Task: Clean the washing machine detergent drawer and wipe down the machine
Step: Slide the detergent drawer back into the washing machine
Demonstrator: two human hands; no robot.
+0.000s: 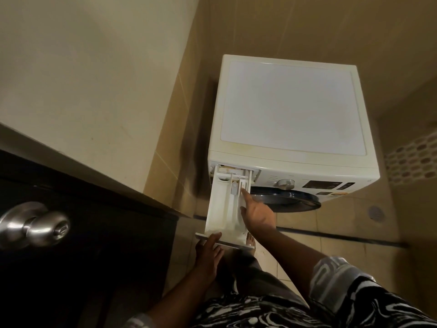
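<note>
A white front-loading washing machine (290, 110) stands against the tiled wall. Its white detergent drawer (221, 204) is pulled far out toward me, and pale residue shows in the compartments. My left hand (208, 253) grips the drawer's front panel from below at its left end. Over the drawer's right side reaches my right hand (257, 213), its index finger stretched out and touching the small insert near the back of the drawer. The control dial (285, 183) and the dark door rim (290, 197) sit to the right of the drawer.
A dark door with a metal knob (35, 224) stands open at the left, close to the drawer. Beige tiled floor with a round drain (376, 213) lies to the right of the machine. A narrow gap separates the machine from the left wall.
</note>
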